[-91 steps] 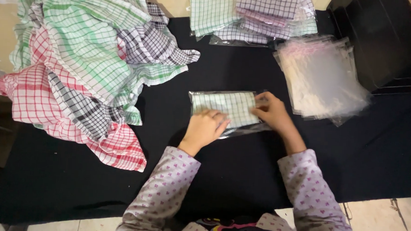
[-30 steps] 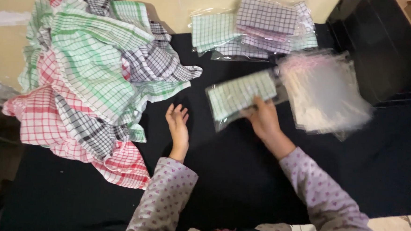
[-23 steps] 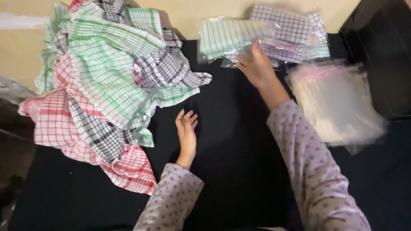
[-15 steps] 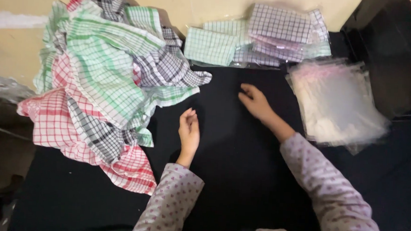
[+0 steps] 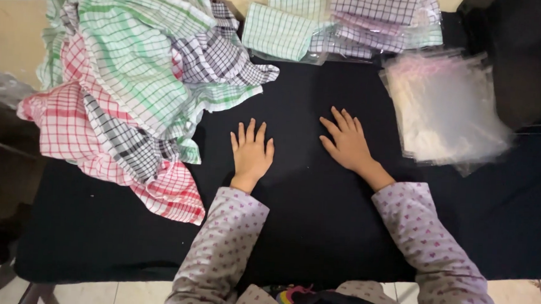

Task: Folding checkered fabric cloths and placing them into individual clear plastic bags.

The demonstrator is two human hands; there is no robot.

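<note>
Both hands, left hand [image 5: 251,155] and right hand [image 5: 347,144], flat, open, empty on black cloth-covered table [image 5: 316,228]; bagged green checked cloth [image 5: 281,32], in my right hand a second ago, now on far stack, could slide off slippery clear plastic bags [image 5: 445,109].

Long pale lilac sleeves dotted with small purple hearts.
</note>
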